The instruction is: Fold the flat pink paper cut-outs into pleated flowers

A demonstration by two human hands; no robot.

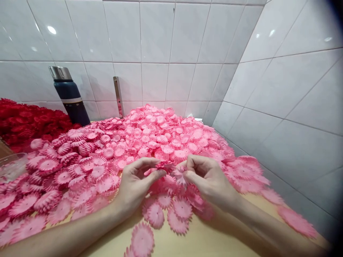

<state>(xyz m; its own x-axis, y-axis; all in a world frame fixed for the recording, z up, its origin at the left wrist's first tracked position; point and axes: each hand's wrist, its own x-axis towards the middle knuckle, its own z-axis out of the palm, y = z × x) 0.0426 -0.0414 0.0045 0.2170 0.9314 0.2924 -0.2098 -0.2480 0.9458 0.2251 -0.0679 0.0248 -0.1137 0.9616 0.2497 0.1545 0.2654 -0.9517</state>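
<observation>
Between thumb and fingers, my left hand [140,178] pinches a dark pink petal piece [165,165] with a frilled edge. Close beside it, my right hand [207,176] is closed on a paler pink petal piece [180,175], held by its edge. The two pieces are nearly touching; whether they meet is hard to make out. Under and behind both hands spreads a large heap of pink petal discs [150,135], each round and scalloped with a small centre hole. A few loose discs [178,217] lie just below my hands on the pale wooden table [214,235].
A dark blue bottle [71,98] with a steel cap leans at the back left, next to a pile of red petals [29,121]. A metal strip [118,96] stands against the tiled wall [157,32]. A clear plastic container [12,167] sits at the left edge.
</observation>
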